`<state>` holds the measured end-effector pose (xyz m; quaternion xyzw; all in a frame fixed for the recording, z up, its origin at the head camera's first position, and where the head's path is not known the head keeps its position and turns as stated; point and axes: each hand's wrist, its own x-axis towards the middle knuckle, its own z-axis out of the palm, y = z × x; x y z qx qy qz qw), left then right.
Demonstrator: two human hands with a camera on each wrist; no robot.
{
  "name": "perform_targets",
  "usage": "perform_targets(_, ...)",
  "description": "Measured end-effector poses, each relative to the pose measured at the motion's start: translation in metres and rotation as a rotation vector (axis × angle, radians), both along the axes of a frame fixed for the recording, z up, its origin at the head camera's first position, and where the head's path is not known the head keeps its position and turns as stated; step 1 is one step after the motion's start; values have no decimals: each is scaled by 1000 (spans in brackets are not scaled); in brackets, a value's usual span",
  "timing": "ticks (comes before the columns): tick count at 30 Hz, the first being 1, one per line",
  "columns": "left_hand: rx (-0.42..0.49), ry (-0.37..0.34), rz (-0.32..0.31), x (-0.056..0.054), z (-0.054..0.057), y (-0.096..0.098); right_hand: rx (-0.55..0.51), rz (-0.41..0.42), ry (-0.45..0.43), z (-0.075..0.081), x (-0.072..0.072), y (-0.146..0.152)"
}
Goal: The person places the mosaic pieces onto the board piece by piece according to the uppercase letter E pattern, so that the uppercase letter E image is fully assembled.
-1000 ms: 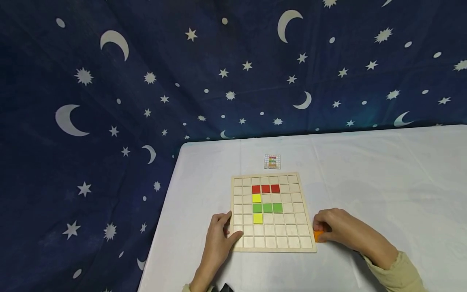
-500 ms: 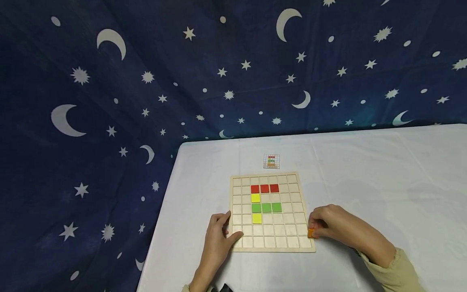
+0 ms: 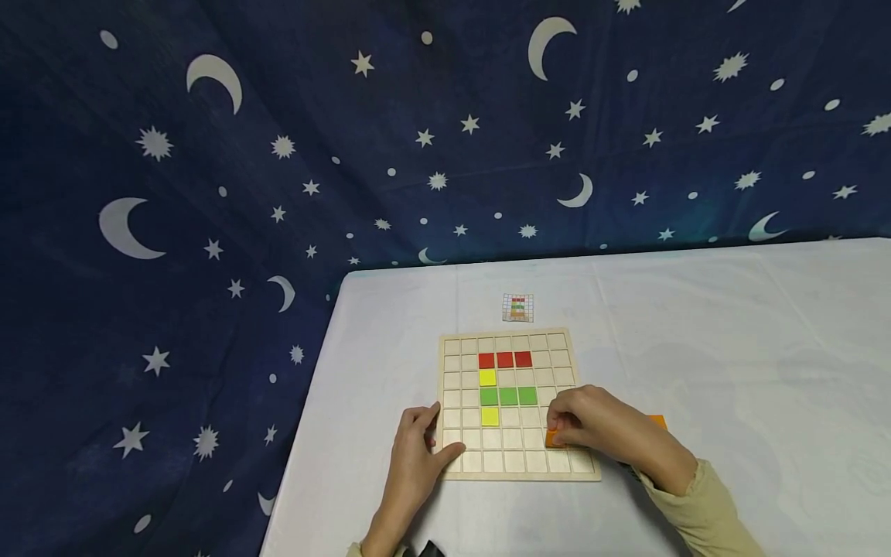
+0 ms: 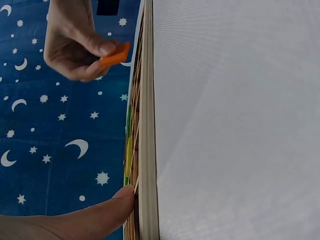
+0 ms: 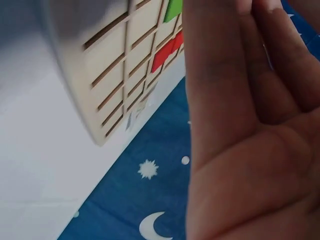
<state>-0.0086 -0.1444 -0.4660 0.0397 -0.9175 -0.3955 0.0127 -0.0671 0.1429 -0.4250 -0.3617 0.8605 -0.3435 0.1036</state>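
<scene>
A wooden grid board (image 3: 480, 463) lies on the white table in the head view. Set in its cells are a row of red tiles (image 3: 504, 360), a row of green tiles (image 3: 509, 396) and two yellow tiles (image 3: 490, 417). Between thumb and fingers my right hand (image 3: 592, 418) pinches an orange square tile (image 3: 554, 439), raised above the board's lower right part, as the left wrist view shows. At the board's left edge rests my left hand (image 3: 418, 452), its straight thumb (image 4: 107, 215) touching the top face. The right wrist view hides the tile behind the palm.
Beyond the board lies a small printed card (image 3: 518, 308) with a coloured grid pattern. More orange (image 3: 657, 422) shows on the table behind my right wrist, partly hidden. A dark blue cloth (image 3: 390, 139) with moons and stars hangs behind the table (image 3: 752, 333).
My right hand has carried the orange tile leftward from the table beside the board to above its lower right cells. More orange has come into view behind the wrist. The left hand stays put.
</scene>
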Motion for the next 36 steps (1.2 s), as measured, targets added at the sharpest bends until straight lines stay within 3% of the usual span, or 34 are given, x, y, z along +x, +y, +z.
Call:
perform_targets(17,11,-8,-4,0,-1,0,23,54,23,0,-9,-47)
perform_targets(36,1,-9,-12,1,0,-1,6,75,53,-14,-12,-80)
